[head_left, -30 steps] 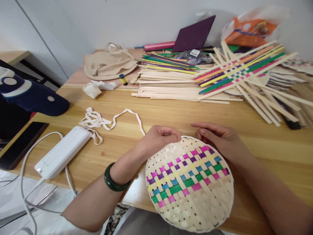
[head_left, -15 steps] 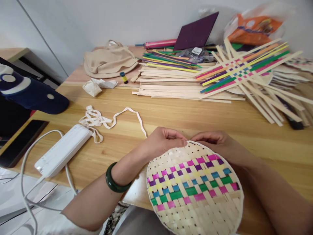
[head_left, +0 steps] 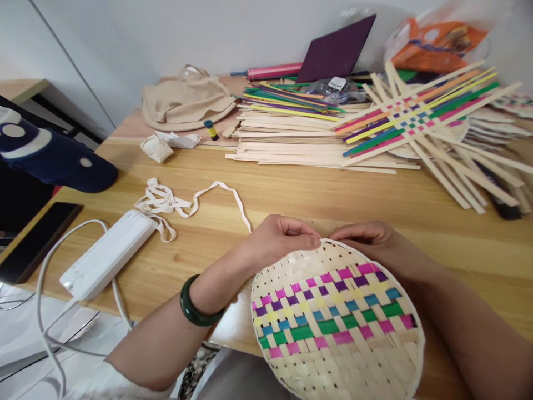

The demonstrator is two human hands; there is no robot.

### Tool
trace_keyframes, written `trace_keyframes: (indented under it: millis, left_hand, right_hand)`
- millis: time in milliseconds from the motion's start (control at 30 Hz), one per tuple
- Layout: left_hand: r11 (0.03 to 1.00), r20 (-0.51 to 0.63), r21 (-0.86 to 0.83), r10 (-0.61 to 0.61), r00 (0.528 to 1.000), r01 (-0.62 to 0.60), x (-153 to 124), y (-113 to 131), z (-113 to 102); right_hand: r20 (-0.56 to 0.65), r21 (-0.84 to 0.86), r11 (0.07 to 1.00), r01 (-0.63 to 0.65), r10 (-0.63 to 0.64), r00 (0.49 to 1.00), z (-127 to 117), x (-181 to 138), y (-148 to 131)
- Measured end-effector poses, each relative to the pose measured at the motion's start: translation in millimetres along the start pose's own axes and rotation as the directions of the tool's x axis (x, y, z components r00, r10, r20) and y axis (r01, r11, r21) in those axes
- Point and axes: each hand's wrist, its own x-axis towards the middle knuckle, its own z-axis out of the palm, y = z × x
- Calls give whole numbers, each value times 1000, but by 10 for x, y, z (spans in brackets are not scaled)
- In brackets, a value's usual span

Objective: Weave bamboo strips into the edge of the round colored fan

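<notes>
A round woven mat [head_left: 333, 328] of pale strips, crossed by pink, purple, yellow, blue and green bands, stands tilted at the table's front edge. White edging runs round its rim. My left hand [head_left: 281, 239] pinches the top of that rim, thumb on the near face. Close beside it, my right hand [head_left: 366, 239] grips the rim from behind, its fingertips mostly hidden by the mat. A narrow white cloth tape [head_left: 227, 186] trails across the table and disappears behind my left hand; its other end lies in a loose tangle.
At left are a white power strip [head_left: 108, 253] with a cable, a black phone [head_left: 39, 241] and a blue bottle [head_left: 58, 158]. Farther back lie a beige cloth bag [head_left: 187, 103], a thread spool [head_left: 211, 130], stacked pale strips [head_left: 287, 147] and a half-woven strip piece [head_left: 416, 119].
Both hands keep their hold on the rim. The mat has shifted slightly to the right, its lower right side most of all.
</notes>
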Motion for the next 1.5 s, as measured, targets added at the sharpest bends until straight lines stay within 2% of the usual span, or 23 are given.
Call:
trace_keyframes:
  millis: [167,333,800,933,1033,1167,1367,1500]
  left_hand:
    - [1000,4,-29,-10,1000,10,12,-18,-2]
    - [994,13,-100,-33,999,34,33,-36,-2]
    - [993,-5,-114,-42,999,41,37,-50,-22]
    - [998,-28,-54,-14,1000,12,51,-87,-37]
    - [999,-7,-43,0,1000,0,64,-114,-51]
    - [999,8,-36,15,1000,-14,62,-113,-63]
    - [1000,-49,-9,16,999,-16,31,-62,-64]
    - [1000,-39,-27,11,999,-12,29,-47,-53]
  right_hand:
    - [-1,62,998,-8,8,1000,22,-25,-25]
    - [-60,115,993,18,-12,998,64,-54,-30]
    - [-145,-33,985,171,-174,974,143,-76,20]
    - [-109,-97,976,194,-204,973,171,-81,-5]
    - [-96,-90,980,180,-188,977,170,-68,-6]
    - [-76,15,991,134,-132,988,142,-34,39]
    - [-108,125,992,10,3,994,99,-21,64]
    - [-111,117,993,29,-15,994,120,-46,28]
